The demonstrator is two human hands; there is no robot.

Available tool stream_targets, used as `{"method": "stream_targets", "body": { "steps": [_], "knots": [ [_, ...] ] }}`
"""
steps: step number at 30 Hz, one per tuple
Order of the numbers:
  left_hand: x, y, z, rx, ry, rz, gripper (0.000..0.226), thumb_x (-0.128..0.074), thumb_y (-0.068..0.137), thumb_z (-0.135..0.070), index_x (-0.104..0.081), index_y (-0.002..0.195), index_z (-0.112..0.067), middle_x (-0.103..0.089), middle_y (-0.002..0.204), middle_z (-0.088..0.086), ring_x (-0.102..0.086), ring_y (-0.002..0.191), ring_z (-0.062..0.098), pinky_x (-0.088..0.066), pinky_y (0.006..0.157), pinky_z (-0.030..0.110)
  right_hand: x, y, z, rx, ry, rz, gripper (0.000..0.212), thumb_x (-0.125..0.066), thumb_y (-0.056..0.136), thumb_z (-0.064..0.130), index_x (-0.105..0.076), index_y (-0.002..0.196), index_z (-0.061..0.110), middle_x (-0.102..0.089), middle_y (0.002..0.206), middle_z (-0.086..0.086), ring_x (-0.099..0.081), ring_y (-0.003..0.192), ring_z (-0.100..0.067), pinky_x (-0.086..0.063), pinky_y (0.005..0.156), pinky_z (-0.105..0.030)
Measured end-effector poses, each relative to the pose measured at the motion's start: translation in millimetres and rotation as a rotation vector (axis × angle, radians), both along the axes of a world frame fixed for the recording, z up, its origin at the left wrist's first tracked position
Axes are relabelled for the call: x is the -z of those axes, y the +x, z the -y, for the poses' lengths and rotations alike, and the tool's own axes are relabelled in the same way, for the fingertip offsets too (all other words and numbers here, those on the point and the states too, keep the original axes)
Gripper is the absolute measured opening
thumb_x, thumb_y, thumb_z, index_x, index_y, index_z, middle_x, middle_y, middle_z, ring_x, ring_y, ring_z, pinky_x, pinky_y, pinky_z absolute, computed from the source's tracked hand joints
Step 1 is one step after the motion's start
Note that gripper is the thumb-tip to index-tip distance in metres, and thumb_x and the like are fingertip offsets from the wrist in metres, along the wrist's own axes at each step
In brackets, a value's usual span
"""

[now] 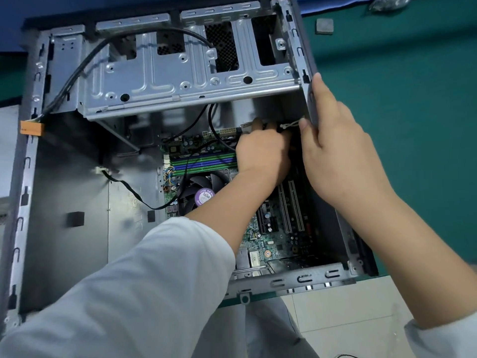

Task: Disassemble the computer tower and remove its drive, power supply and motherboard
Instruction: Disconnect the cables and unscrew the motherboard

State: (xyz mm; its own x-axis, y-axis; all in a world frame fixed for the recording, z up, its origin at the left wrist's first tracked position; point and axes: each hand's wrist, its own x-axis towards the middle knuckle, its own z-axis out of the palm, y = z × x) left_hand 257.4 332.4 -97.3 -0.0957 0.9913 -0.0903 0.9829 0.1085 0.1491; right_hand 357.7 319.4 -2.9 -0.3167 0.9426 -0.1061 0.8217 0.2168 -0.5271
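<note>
The computer tower (64, 192) lies open on its side, filling the left and middle of the view. Its green motherboard (273, 241) sits in the lower right part, with a black fan (198, 192) and green and blue memory slots (201, 161). The empty metal drive cage (167, 81) spans the top. My left hand (263, 153) reaches inside near the board's upper edge, fingers curled around a cable connector (246, 127). My right hand (333, 140) grips the tower's right side wall (303, 47), thumb inside, fingers outside.
A black cable (85, 65) loops across the drive cage and ends near an orange connector (31, 127) on the left frame. Another thin black cable (131, 191) runs to the board. A small grey pad (324, 26) lies on the green mat (413, 125) at the right.
</note>
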Motion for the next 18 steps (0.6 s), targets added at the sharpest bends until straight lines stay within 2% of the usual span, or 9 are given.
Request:
{"method": "stream_targets", "body": {
  "steps": [2, 4, 9, 14, 18],
  "knots": [
    [2.4, -4.7, 1.2, 0.068, 0.023, -0.033, 0.03, -0.046, 0.086, -0.028, -0.062, 0.11, -0.02, -0.061, 0.115, 0.008, -0.043, 0.118, 0.032, -0.037, 0.088, 0.039, 0.2, -0.5, 0.2, 0.001, 0.003, -0.008, 0.057, -0.036, 0.1, 0.024, -0.01, 0.151, 0.026, -0.04, 0.14, -0.009, -0.049, 0.111, -0.039, -0.036, 0.083, -0.039],
    [3.0, -8.7, 1.9, 0.089, 0.041, -0.015, 0.036, -0.04, 0.088, -0.033, -0.063, 0.112, -0.018, -0.061, 0.116, 0.008, -0.043, 0.117, 0.032, -0.036, 0.092, 0.04, 0.8, -1.6, -0.1, -0.001, 0.007, -0.001, 0.057, -0.036, 0.1, 0.024, -0.01, 0.151, 0.026, -0.04, 0.14, -0.01, -0.049, 0.111, -0.039, -0.036, 0.084, -0.04],
    [1.6, -8.3, 2.7, 0.04, 0.05, 0.084, 0.031, -0.044, 0.089, -0.032, -0.066, 0.106, -0.02, -0.062, 0.115, 0.007, -0.042, 0.117, 0.032, -0.037, 0.091, 0.038, 0.2, -2.3, -0.3, 0.003, 0.026, 0.01, 0.057, -0.036, 0.1, 0.023, -0.012, 0.151, 0.026, -0.041, 0.138, -0.011, -0.049, 0.109, -0.041, -0.037, 0.085, -0.042],
    [1.6, -6.7, 4.3, 0.013, 0.057, 0.101, 0.028, -0.047, 0.088, -0.033, -0.069, 0.101, -0.021, -0.053, 0.12, 0.008, -0.041, 0.115, 0.032, -0.036, 0.09, 0.038, 0.3, -3.1, -1.3, 0.001, 0.03, 0.027, 0.057, -0.036, 0.1, 0.022, -0.012, 0.151, 0.025, -0.041, 0.138, -0.012, -0.05, 0.107, -0.042, -0.037, 0.083, -0.042],
    [-0.8, -1.5, 0.8, -0.094, 0.01, 0.111, 0.027, -0.048, 0.088, -0.034, -0.068, 0.101, -0.022, -0.05, 0.124, 0.01, -0.041, 0.117, 0.032, -0.033, 0.091, 0.039, 2.6, -2.5, -2.1, 0.003, 0.029, 0.026, 0.057, -0.035, 0.1, 0.023, -0.011, 0.151, 0.026, -0.042, 0.137, -0.01, -0.05, 0.105, -0.042, -0.035, 0.079, -0.04]
  ]
}}
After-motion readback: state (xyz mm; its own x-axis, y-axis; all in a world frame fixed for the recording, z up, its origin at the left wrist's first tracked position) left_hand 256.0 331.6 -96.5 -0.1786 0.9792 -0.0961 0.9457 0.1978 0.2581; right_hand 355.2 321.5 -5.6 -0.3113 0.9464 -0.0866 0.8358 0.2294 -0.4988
